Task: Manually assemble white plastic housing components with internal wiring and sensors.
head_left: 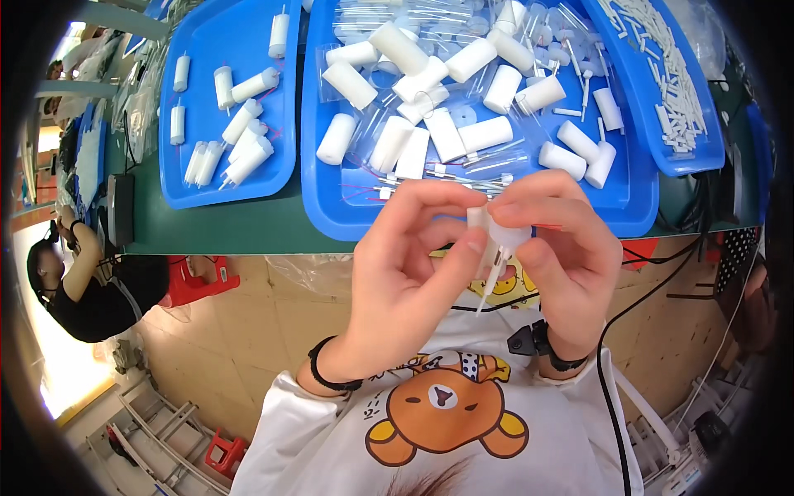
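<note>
My left hand (pixel 405 277) is raised in front of the table edge, thumb and forefinger pinching a small whitish piece, partly hidden by the fingers. Close against it, my right hand (pixel 575 252) grips a translucent white round cap (pixel 511 236) between thumb and fingers. A thin white stem (pixel 493 277) points down from between the two hands; I cannot tell which piece it belongs to. Just beyond my hands lies a large blue tray (pixel 331 219) holding several white foam cylinders (pixel 444 135), clear plastic sleeves and thin rods with red wires (pixel 380 194).
At the left, a blue tray (pixel 178 197) holds white cylinders with thin stems (pixel 248 161). A blue tray (pixel 703 165) at the right holds many short white tubes (pixel 678 107). The trays rest on a green table (pixel 248 231). Another person (pixel 91 285) sits at the far left by a red stool (pixel 198 281). A black cable (pixel 608 372) hangs beside my right arm.
</note>
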A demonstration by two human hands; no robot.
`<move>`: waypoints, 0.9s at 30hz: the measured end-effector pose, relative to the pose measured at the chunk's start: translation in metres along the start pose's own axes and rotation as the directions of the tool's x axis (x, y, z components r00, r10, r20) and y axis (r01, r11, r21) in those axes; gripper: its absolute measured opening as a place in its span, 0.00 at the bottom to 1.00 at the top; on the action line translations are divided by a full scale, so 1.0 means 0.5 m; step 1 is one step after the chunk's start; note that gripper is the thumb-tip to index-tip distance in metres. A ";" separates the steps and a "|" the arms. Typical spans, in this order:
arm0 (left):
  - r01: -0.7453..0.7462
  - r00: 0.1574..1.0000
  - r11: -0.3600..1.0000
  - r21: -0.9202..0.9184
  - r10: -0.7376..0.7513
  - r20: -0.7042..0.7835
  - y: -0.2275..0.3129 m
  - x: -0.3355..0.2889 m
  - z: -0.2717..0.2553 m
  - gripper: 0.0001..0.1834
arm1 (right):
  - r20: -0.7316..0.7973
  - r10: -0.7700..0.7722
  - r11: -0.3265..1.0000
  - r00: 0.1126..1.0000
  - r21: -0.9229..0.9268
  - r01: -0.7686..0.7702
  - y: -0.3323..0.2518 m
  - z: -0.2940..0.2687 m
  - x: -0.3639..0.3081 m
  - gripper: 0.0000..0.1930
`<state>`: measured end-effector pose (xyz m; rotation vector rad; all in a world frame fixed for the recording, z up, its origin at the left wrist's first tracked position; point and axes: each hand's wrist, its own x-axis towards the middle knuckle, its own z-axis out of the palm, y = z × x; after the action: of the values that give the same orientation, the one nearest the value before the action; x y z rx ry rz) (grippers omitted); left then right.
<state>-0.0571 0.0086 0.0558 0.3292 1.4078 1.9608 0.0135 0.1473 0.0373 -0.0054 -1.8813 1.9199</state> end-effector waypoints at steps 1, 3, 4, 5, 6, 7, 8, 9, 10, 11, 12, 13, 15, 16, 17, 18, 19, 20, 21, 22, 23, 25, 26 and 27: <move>0.010 1.000 1.000 -0.003 -0.010 0.018 0.000 0.000 -0.001 0.14 | -0.006 0.002 1.000 1.000 -0.003 -0.002 0.000 0.000 0.000 0.12; 0.030 0.998 1.000 -0.007 -0.029 0.055 -0.001 0.000 -0.002 0.13 | -0.022 0.006 0.999 1.000 -0.037 -0.007 0.000 0.001 -0.002 0.12; 0.019 0.998 1.000 -0.007 -0.019 0.052 0.000 -0.001 0.000 0.14 | -0.030 0.008 0.999 1.000 -0.054 -0.009 0.000 0.002 -0.002 0.12; 0.008 0.999 1.000 -0.008 -0.008 0.049 0.002 -0.002 0.006 0.14 | -0.037 0.019 0.994 0.999 -0.106 -0.022 -0.002 0.002 -0.004 0.12; -0.002 0.999 1.000 -0.009 0.003 0.047 0.006 -0.003 0.011 0.14 | -0.045 0.029 0.987 0.999 -0.158 -0.036 -0.005 0.001 -0.006 0.12; -0.018 0.999 1.000 -0.008 0.019 0.037 0.009 -0.004 0.015 0.14 | -0.054 0.039 0.976 0.998 -0.210 -0.049 -0.007 0.000 -0.006 0.12; -0.034 0.999 0.999 -0.007 0.034 0.026 0.013 -0.005 0.019 0.14 | -0.058 0.006 0.982 0.998 -0.186 -0.016 -0.005 -0.001 -0.006 0.12; -0.051 0.999 0.999 -0.005 0.051 0.015 0.015 -0.007 0.021 0.14 | -0.062 -0.028 0.987 0.998 -0.161 0.018 0.000 -0.002 -0.006 0.12; -0.055 0.998 0.998 0.038 0.053 0.033 0.014 -0.006 0.021 0.14 | -0.067 -0.062 0.989 0.996 -0.135 0.053 0.004 -0.002 -0.005 0.12; -0.059 0.997 0.995 0.081 0.055 0.051 0.011 -0.004 0.020 0.14 | -0.048 -0.109 0.983 0.993 -0.154 0.101 0.006 -0.002 -0.002 0.12; -0.064 0.996 0.990 0.123 0.056 0.069 0.007 -0.003 0.018 0.15 | -0.028 -0.155 0.974 0.988 -0.173 0.148 0.009 -0.001 0.001 0.12; -0.076 0.995 0.989 0.127 0.067 0.072 0.002 -0.002 0.014 0.15 | -0.014 -0.183 0.967 0.983 -0.183 0.177 0.010 -0.002 0.001 0.12; -0.098 0.993 0.986 0.134 0.088 0.078 -0.003 -0.002 0.007 0.15 | 0.005 -0.218 0.956 0.976 -0.198 0.215 0.010 -0.002 0.000 0.12; -0.071 0.996 0.991 0.110 0.065 0.058 0.001 -0.001 0.008 0.15 | -0.008 -0.222 0.959 0.975 -0.182 0.217 0.008 -0.001 -0.003 0.12; -0.044 0.998 0.995 0.085 0.041 0.039 0.007 0.000 0.009 0.15 | -0.021 -0.226 0.961 0.974 -0.167 0.220 0.007 0.000 -0.005 0.12; -0.018 1.000 0.998 0.061 0.017 0.020 0.011 0.001 0.010 0.15 | -0.053 -0.226 0.967 0.973 -0.130 0.218 0.008 0.003 -0.009 0.12; -0.017 1.000 0.998 0.058 0.016 0.022 0.011 0.001 0.009 0.16 | -0.062 -0.232 0.967 0.971 -0.121 0.224 0.010 0.003 -0.011 0.12; -0.016 1.000 0.998 0.056 0.015 0.024 0.011 0.001 0.009 0.16 | -0.070 -0.239 0.967 0.968 -0.113 0.230 0.012 0.003 -0.012 0.13; -0.016 1.000 0.998 0.053 0.015 0.023 0.012 0.000 0.008 0.16 | -0.052 -0.253 0.961 0.966 -0.130 0.244 0.014 0.000 -0.013 0.13; -0.002 1.000 0.998 0.061 0.000 0.025 0.014 -0.001 0.009 0.16 | -0.033 -0.263 0.954 0.964 -0.159 0.255 0.014 -0.004 -0.013 0.13; 0.012 1.000 0.997 0.070 -0.014 0.026 0.017 -0.002 0.010 0.16 | -0.014 -0.273 0.946 0.962 -0.186 0.266 0.014 -0.007 -0.014 0.14; 0.031 0.999 0.998 0.063 -0.033 0.032 0.018 -0.004 0.010 0.16 | 0.020 -0.278 0.929 0.960 -0.249 0.274 0.009 -0.014 -0.014 0.14; 0.036 0.999 0.998 0.048 -0.038 0.036 0.017 -0.006 0.009 0.15 | 0.035 -0.277 0.922 0.960 -0.272 0.276 0.007 -0.017 -0.014 0.14; 0.042 0.998 0.999 0.033 -0.044 0.042 0.016 -0.006 0.009 0.15 | 0.044 -0.271 0.919 0.962 -0.285 0.272 0.005 -0.018 -0.015 0.14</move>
<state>-0.0554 0.0084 0.0652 0.3509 1.4085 1.8873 0.0224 0.1537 0.0321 0.1617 -2.0290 1.4526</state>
